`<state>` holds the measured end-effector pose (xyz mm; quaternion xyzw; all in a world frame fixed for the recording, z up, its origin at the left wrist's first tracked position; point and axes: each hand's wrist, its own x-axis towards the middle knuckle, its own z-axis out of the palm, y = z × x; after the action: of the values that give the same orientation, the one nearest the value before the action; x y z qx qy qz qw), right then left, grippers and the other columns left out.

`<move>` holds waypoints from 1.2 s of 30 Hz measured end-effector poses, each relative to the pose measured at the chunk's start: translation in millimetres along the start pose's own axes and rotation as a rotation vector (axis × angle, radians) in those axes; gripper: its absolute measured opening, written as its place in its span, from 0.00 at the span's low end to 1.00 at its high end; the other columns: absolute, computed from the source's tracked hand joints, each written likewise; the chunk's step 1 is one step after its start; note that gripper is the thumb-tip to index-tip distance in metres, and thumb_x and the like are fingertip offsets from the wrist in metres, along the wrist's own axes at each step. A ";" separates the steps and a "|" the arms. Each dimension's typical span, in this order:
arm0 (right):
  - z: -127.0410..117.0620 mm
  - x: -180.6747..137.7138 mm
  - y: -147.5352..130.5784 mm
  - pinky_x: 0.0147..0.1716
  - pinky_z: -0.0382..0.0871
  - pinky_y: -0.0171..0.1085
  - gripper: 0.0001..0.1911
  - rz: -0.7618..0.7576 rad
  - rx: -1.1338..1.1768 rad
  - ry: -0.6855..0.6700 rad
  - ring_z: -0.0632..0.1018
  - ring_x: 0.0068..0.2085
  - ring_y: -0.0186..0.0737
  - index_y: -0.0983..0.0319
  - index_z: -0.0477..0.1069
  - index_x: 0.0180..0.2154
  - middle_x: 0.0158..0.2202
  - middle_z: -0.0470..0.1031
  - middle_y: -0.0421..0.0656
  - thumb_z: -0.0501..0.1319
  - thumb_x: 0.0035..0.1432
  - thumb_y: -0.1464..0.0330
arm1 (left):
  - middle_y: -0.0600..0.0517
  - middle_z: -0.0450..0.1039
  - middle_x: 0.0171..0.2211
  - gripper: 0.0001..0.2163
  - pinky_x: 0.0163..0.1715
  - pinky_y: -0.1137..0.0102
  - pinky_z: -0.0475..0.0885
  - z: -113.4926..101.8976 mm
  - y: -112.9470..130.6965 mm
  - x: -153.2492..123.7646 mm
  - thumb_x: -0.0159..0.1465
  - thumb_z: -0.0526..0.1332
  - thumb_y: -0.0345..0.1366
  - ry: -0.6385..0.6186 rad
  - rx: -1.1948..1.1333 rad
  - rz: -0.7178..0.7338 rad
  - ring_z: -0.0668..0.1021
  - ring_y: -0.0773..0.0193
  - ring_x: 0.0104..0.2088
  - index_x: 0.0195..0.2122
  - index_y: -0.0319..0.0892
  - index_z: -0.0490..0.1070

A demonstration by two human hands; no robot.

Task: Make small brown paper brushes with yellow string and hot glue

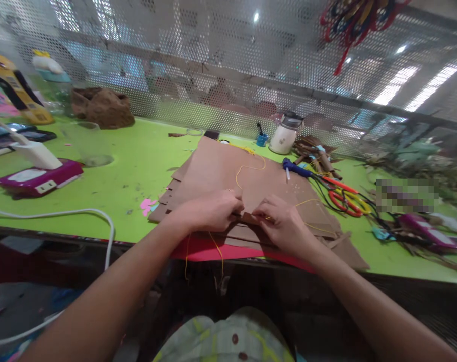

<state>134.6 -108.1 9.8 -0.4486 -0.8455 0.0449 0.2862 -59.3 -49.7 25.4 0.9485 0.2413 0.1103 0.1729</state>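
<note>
A stack of brown cardboard sheets [221, 166] lies at the front of the green table. At its near edge, my left hand [221, 208] is closed with the fingertips pinched together; what they hold is hidden. Just to its right, my right hand [283, 221] pinches a thin yellow string [307, 202], close to a small raised edge of cardboard. More yellow string [251, 167] curls over the top sheet, and loose ends hang below my left wrist. Red sheet [228, 251] shows beneath the stack, along the table's front edge.
Scissors with red and yellow handles [345, 201] and a blue-handled tool [296, 168] lie right of the stack. Behind stand a white jar [285, 134] and a small blue pot [261, 139]. At left are a clear cup [94, 146], a purple power strip [40, 177] and a white cable [62, 212].
</note>
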 end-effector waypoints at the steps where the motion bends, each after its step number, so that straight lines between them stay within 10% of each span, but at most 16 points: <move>1: -0.9 2.9 1.4 0.32 0.62 0.35 0.08 -0.003 0.000 -0.013 0.69 0.33 0.37 0.63 0.71 0.28 0.28 0.70 0.44 0.55 0.57 0.74 | 0.46 0.72 0.34 0.09 0.36 0.71 0.66 1.1 -0.2 -0.4 0.60 0.55 0.34 0.007 0.022 0.013 0.73 0.63 0.34 0.33 0.39 0.74; 17: -1.0 27.9 24.2 0.29 0.59 0.32 0.06 0.121 0.142 -0.352 0.67 0.27 0.31 0.65 0.72 0.26 0.25 0.70 0.40 0.58 0.54 0.74 | 0.47 0.66 0.36 0.10 0.37 0.69 0.65 9.0 11.7 -10.1 0.64 0.50 0.32 0.106 0.208 -0.048 0.70 0.63 0.36 0.32 0.38 0.69; 28: 4.5 30.8 26.7 0.25 0.57 0.31 0.03 0.219 0.190 -0.348 0.67 0.25 0.30 0.65 0.71 0.27 0.22 0.70 0.38 0.59 0.50 0.74 | 0.47 0.66 0.35 0.11 0.36 0.68 0.65 20.7 16.9 -7.0 0.66 0.50 0.37 0.198 0.270 -0.050 0.70 0.63 0.36 0.39 0.40 0.70; 36: -38.9 4.0 27.5 0.36 0.61 0.34 0.12 0.071 0.038 -0.414 0.71 0.36 0.37 0.61 0.73 0.38 0.35 0.73 0.44 0.57 0.57 0.61 | 0.47 0.66 0.33 0.13 0.38 0.67 0.65 24.1 18.7 -5.4 0.66 0.49 0.35 0.183 0.256 -0.042 0.69 0.62 0.36 0.33 0.39 0.72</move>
<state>173.5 -95.7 34.9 -0.4539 -0.8689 0.1619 0.1131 -49.0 -74.4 9.7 0.9436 0.2879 0.1610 0.0299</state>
